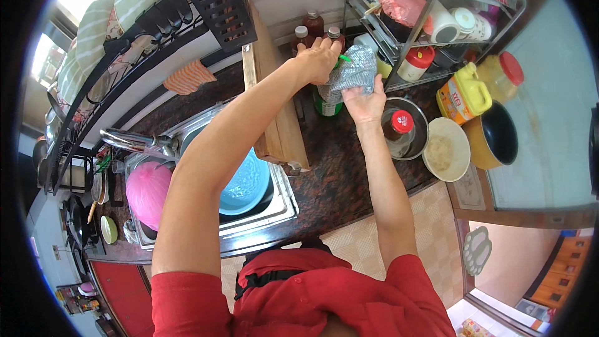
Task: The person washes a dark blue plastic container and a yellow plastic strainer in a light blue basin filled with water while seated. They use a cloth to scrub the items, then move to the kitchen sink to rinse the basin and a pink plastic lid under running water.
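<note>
Both arms reach to the back of the dark counter. My left hand (318,60) is closed with its fingers curled down beside dark brown bottles (313,23); what they grip is hidden. A thin bright green piece (345,58) sticks out next to its fingers. My right hand (366,101) is turned palm up under a crumpled silver bubble-textured sheet (355,72) and holds it, thumb along its right edge. Below the sheet a green container (327,107) with a pale label stands partly covered.
A wooden board (277,131) stands between the arms. At left are a sink with a blue basin (248,184), a pink bag (148,193) and a dish rack (218,6). At right are a metal bowl (422,126), cream bowl (458,161), yellow jug (465,93) and wire shelf (430,0).
</note>
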The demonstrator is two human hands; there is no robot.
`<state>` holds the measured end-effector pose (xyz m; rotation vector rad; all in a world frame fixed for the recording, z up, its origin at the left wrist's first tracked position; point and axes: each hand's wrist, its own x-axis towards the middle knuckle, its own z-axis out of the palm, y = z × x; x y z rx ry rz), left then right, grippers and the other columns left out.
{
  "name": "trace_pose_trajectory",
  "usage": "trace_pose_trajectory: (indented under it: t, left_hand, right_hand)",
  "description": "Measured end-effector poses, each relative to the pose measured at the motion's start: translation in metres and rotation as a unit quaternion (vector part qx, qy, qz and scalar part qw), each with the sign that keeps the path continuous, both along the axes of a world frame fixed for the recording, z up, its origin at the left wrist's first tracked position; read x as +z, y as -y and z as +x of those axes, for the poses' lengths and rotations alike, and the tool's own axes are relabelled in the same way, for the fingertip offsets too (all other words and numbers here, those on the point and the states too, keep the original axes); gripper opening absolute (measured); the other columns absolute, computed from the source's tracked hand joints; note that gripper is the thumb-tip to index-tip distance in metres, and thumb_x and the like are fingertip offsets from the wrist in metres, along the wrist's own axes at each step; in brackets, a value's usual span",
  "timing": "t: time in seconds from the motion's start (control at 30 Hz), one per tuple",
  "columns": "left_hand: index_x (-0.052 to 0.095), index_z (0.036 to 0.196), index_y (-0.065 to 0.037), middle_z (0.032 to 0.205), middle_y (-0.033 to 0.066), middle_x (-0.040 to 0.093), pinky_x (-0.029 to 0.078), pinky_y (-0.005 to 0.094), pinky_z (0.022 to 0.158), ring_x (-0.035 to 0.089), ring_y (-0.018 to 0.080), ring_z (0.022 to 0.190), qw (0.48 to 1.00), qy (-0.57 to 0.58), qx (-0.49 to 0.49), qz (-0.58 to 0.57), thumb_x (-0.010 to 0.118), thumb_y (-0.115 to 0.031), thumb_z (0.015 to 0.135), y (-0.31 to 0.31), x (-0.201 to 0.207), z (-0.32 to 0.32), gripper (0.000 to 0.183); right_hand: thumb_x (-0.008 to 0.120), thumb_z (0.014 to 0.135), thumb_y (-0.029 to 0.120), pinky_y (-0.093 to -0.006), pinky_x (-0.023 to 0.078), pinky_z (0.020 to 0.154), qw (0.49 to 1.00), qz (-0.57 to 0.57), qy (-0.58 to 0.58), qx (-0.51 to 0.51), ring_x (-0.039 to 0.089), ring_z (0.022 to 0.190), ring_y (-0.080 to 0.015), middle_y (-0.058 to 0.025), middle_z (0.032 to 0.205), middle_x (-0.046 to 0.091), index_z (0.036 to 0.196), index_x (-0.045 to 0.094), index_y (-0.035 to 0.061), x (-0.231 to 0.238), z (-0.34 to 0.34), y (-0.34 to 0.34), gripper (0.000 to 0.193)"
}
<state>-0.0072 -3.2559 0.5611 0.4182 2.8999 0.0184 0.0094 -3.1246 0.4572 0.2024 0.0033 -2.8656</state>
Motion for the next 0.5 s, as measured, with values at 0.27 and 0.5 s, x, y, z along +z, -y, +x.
trace_pose_trajectory:
  t: [0.27, 0.5]
  left_hand:
    - [0.035, 0.117, -0.003, 0.134, 0.0183, 0.034, 0.032, 0.0595, 0.093, 0.028, 0.0320, 0.131, 0.999, -0.002, -0.018, -0.046, 0.063, 0.003, 0.063, -0.004, 0.003, -0.004, 0.061]
    - [0.035, 0.116, -0.002, 0.139, 0.0191, 0.031, 0.031, 0.0607, 0.093, 0.027, 0.0331, 0.132, 0.996, 0.003, -0.024, -0.086, 0.065, 0.001, 0.064, -0.007, -0.003, -0.003, 0.060]
  right_hand:
    - [0.039, 0.092, 0.039, -0.0461, 0.029, 0.102, 0.999, 0.002, -0.046, 0.004, 0.044, 0.116, -0.0283, -0.0112, 0.122, 0.052, 0.121, 0.049, 0.0056, -0.014, -0.006, -0.003, 0.045]
    - [0.038, 0.093, 0.037, -0.0455, 0.030, 0.101, 0.998, 0.010, -0.060, 0.004, 0.046, 0.113, -0.0280, -0.0110, 0.121, 0.052, 0.121, 0.049, 0.0053, -0.013, -0.004, -0.003, 0.044]
